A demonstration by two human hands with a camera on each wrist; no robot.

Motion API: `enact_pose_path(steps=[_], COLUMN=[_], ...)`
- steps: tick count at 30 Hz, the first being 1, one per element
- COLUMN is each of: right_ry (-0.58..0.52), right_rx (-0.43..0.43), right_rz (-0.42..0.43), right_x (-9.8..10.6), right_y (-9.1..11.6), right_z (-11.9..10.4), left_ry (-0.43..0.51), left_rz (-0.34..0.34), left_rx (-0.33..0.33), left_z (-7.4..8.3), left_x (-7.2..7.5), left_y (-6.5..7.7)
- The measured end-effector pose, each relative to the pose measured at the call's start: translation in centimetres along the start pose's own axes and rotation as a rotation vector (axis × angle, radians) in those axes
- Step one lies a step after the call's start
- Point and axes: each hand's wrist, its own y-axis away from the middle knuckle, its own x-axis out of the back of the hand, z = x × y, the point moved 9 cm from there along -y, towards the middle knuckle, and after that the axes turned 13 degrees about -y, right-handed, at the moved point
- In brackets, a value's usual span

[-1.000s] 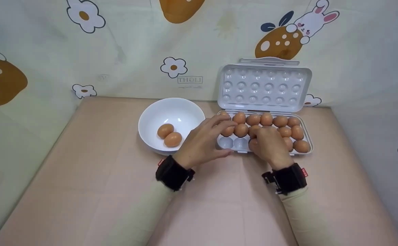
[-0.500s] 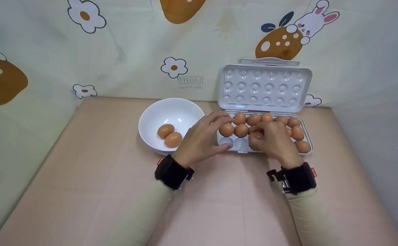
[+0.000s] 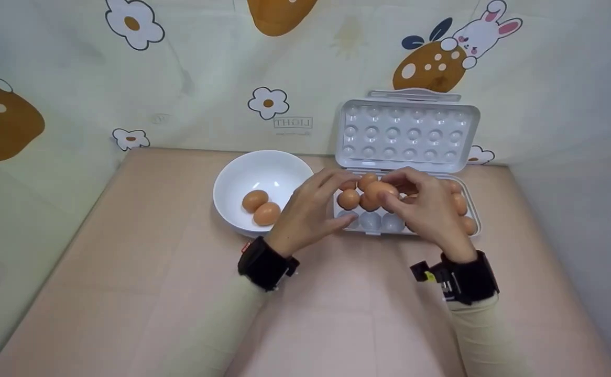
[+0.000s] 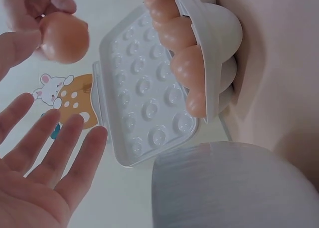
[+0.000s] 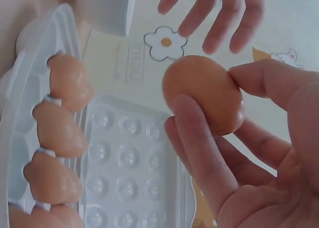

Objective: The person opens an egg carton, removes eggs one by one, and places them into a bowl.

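My right hand [image 3: 428,209] pinches a brown egg [image 5: 202,93] between thumb and fingers, raised above the egg carton [image 3: 472,201]. Beside it, to the left, my left hand [image 3: 311,209] is spread with its fingers apart and holds nothing. In the left wrist view its straight fingers [image 4: 75,163] point toward the held egg. Rows of brown eggs [image 5: 60,128] sit in the carton's cups, and the front row shows three bare cups at its left end. Part of the carton's right side is hidden behind my right hand.
A white bowl [image 3: 232,173] with two brown eggs [image 3: 266,213] stands left of the carton, partly behind my left hand. The carton's dimpled lid [image 3: 407,133] stands raised at the back against the patterned cloth [image 3: 200,78]. A tan cover [image 3: 143,235] lies over the table.
My right hand has lifted an egg out of the carton's front row, baring another cup, and brought it up and left toward my left hand. The left hand has barely moved.
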Motion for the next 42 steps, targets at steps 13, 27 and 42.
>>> enact_pose_path(steps=[13, 27, 42], right_ry=[-0.259, -0.314, -0.305], right_rx=[0.062, 0.057, 0.088], right_rz=[-0.048, -0.113, -0.114], right_x=[-2.4, -3.8, -3.2], right_y=[0.3, 0.6, 0.6], right_z=[-1.3, -1.7, -2.0], left_ry=[0.103, 0.104, 0.104], left_rz=[0.046, 0.108, 0.077], left_rx=[0.006, -0.042, -0.019], left_z=[0.4, 1.0, 0.1], left_x=[0.3, 0.5, 0.9], left_y=[0.0, 0.2, 0.0])
